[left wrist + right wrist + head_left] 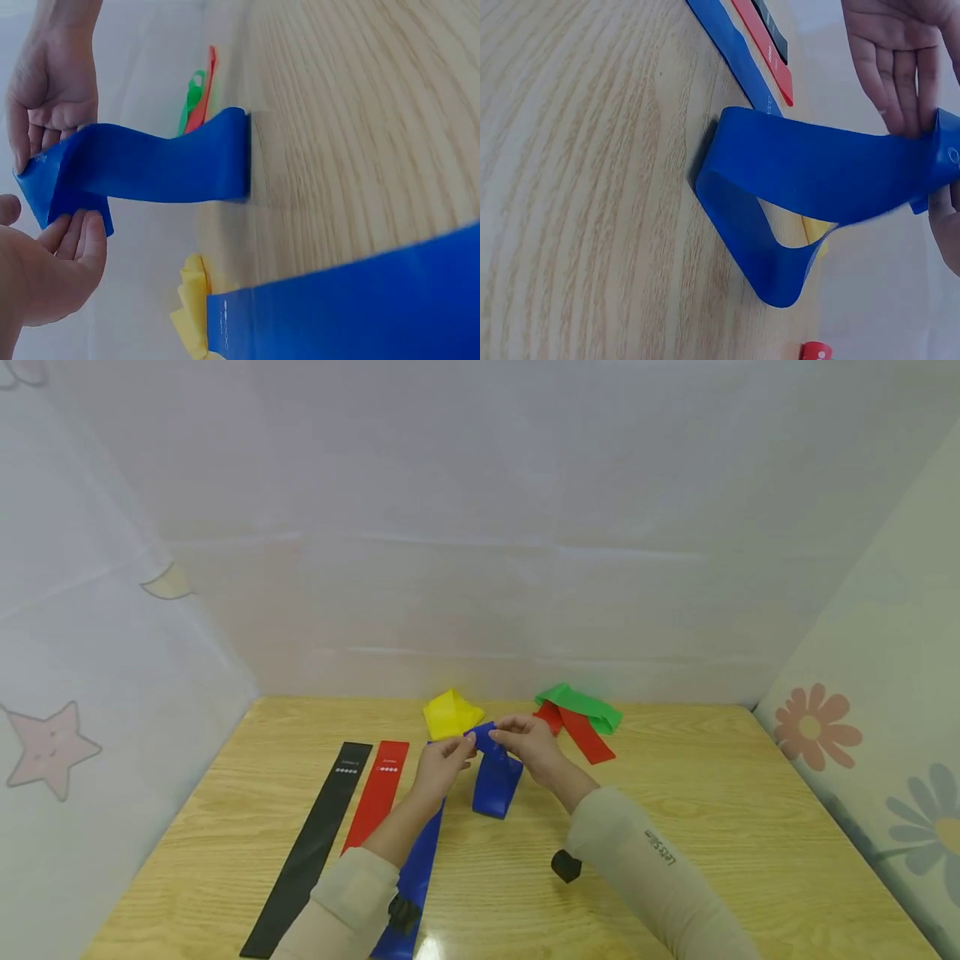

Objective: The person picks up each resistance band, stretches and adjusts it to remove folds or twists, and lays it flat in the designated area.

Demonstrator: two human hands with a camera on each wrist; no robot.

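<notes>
Both the left hand (442,762) and the right hand (528,745) pinch the upper end of the blue loop band (495,777), raised over mid-table with its lower fold resting on the wooden table (712,827); the slick rubber could slip from those light fingertip pinches and spring loose. The right wrist view shows the band gaping open as a loop, which the head view flattens; only the head view shows the yellow band (450,713) behind it.
</notes>
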